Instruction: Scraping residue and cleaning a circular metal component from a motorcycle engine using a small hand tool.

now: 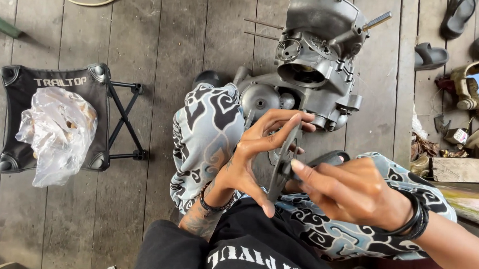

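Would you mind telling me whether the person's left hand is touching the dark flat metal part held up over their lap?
Touching. The head view shows the left hand gripping the flat metal part edge-on, fingers curled over its top and thumb under its lower end; the right hand pinches it too.

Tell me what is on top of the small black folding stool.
A crumpled clear plastic bag lies on the black folding stool, covering most of the seat and hanging over its front edge. Something pale brown shows through the bag, but its kind cannot be made out. The seat beneath is hidden.
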